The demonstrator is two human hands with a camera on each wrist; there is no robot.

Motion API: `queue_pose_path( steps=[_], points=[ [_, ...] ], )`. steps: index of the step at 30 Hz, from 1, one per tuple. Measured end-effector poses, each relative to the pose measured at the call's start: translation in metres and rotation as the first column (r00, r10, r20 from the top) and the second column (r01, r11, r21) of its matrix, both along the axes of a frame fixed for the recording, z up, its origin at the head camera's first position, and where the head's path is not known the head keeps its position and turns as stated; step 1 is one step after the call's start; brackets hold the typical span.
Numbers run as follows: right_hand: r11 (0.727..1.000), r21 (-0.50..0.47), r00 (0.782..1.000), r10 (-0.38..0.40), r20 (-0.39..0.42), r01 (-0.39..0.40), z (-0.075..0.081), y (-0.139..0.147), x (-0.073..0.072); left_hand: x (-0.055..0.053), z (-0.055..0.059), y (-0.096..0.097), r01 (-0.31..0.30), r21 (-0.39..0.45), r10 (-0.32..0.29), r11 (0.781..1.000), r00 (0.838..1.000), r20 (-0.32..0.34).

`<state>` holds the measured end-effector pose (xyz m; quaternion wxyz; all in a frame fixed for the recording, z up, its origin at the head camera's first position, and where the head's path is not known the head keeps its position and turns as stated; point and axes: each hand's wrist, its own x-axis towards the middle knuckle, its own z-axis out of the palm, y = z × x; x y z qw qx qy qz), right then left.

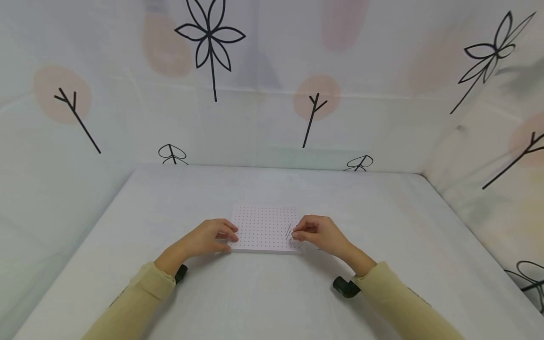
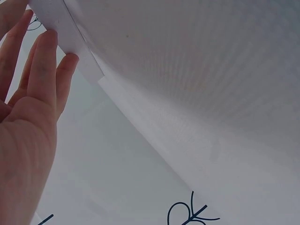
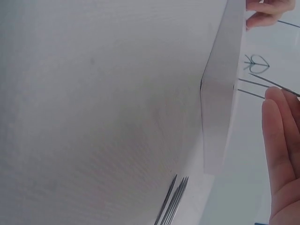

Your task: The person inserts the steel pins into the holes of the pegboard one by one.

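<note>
The right hand [image 1: 320,232] pinches a pin [image 3: 265,80] over the board [image 1: 263,228], at its right side. Two standing pins [image 3: 253,82] rise from the board there. The left hand [image 1: 212,236], fingers loosely extended, touches the board's left edge. The board lies on the table [image 1: 255,297]; loose pins [image 3: 173,201] lie right of the board.

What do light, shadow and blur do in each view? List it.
Head: soft, diffuse light, faint shadows below the left hand and right hand, the pale pegboard nearly blending into the tabletop; left wrist: dimmer, greyish, shaded toward the upper right, with faint streaky banding; right wrist: darkest along the left edge, tabletop texture hazy, thin rods fairly distinct.
</note>
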<state>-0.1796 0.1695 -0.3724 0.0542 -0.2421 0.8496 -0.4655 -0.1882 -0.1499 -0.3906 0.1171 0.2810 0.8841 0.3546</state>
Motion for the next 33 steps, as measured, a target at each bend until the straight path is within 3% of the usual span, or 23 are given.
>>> queue_pose_path(
  steps=[7, 16, 27, 33],
  points=[
    [1.0, 0.013, 1.0, 0.011, -0.006, -0.011, 0.018, -0.008, 0.011, 0.0, -0.001, 0.0, 0.002, 0.002, -0.002, 1.0, 1.0, -0.004],
    [0.999, -0.015, 0.999, 0.037, 0.009, -0.037, -0.014, -0.001, -0.006, 0.002, 0.001, 0.0, 0.007, 0.015, -0.007, 1.0, 1.0, 0.004],
    [0.998, 0.013, 0.998, 0.056, 0.004, -0.056, -0.016, -0.006, -0.008, 0.001, 0.0, 0.0, 0.014, 0.026, -0.013, 1.0, 1.0, -0.006],
    [0.999, 0.034, 0.999, 0.042, 0.018, -0.043, -0.017, -0.008, -0.008, 0.001, -0.002, -0.001, 0.029, 0.035, -0.027, 0.999, 0.999, -0.046]
  ],
)
